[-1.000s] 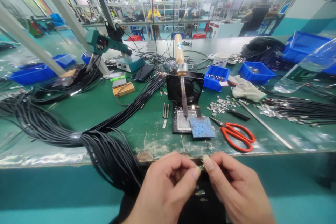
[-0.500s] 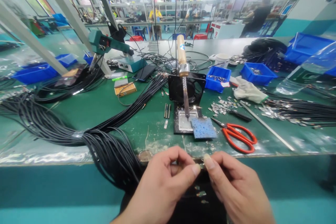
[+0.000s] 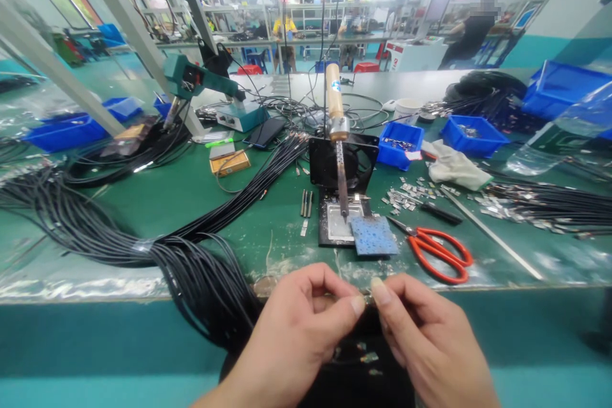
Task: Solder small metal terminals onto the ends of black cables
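Note:
My left hand [image 3: 306, 325] and my right hand [image 3: 425, 331] meet just in front of the bench edge, thumbs and forefingers pinched. Between the fingertips shows a tiny metallic connector [image 3: 368, 299], mostly covered by both hands. Below them, small connector ends [image 3: 369, 357] rest on dark material at my lap. A thick bundle of black cables [image 3: 210, 287] hangs over the edge beside my left wrist. Beyond the hands, a wooden-handled soldering iron [image 3: 340, 146] leans tip-down over a metal tray, next to a blue sponge [image 3: 373, 235]. Red-handled scissors [image 3: 440, 252] lie right of the sponge.
A black fan [image 3: 320, 162] stands behind the iron. Loose metal connector pieces [image 3: 406, 196], a white glove [image 3: 456, 166] and a small blue bin [image 3: 400, 143] lie to the right. More black cables [image 3: 564, 201] are at far right. People sit or stand in the background.
The hands hold almost the same pinch, with only slight finger movement. The view has shifted a little, so the bench things sit slightly farther right.

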The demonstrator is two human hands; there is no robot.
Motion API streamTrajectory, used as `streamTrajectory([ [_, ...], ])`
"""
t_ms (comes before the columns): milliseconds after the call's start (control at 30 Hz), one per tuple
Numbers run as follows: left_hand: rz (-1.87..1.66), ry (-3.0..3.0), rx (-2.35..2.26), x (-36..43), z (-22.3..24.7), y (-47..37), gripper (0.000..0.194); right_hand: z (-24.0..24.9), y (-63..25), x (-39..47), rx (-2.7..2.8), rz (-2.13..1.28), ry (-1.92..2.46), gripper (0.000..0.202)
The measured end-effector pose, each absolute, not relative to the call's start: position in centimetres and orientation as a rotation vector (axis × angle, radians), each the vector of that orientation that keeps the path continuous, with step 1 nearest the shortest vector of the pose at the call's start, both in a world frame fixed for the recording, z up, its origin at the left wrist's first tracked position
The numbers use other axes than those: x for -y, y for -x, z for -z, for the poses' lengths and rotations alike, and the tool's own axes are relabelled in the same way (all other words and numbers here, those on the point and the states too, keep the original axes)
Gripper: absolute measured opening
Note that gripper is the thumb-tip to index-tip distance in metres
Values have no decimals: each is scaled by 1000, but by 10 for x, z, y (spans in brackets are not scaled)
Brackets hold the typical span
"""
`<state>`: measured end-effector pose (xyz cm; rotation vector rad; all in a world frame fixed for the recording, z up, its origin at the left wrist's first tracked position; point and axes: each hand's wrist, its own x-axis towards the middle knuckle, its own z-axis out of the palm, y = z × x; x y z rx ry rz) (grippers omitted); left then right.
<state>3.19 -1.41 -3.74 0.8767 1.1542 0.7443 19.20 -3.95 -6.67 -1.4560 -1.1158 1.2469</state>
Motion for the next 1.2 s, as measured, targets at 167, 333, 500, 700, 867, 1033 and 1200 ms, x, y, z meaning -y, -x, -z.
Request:
streamTrajectory([
  [167,-750,-880,-1173,11,39,-31,25,69,-193,35,1150,-1210,1439,40],
  [333,-759,-873,-1203,4,39,-30,24,74,-210,34,1293,-1001,1282,19],
  [500,-794,-873,-1192,-2,41,-31,24,81,-211,39,1341,-908,1218,17],
  [700,-799,-885,-1184,-10,45,-33,24,89,-201,31,1381,-994,1304,12],
  [867,-809,-882,-1196,-17,47,-33,24,88,-201,22,1378,-975,1228,8],
  [1033,-828,-892,-1238,-24,48,-31,22,87,-198,15,1443,-668,1299,5],
  [1200,-830,-922,-1249,-29,49,-29,22,89,-194,7,1568,-391,1297,7],
])
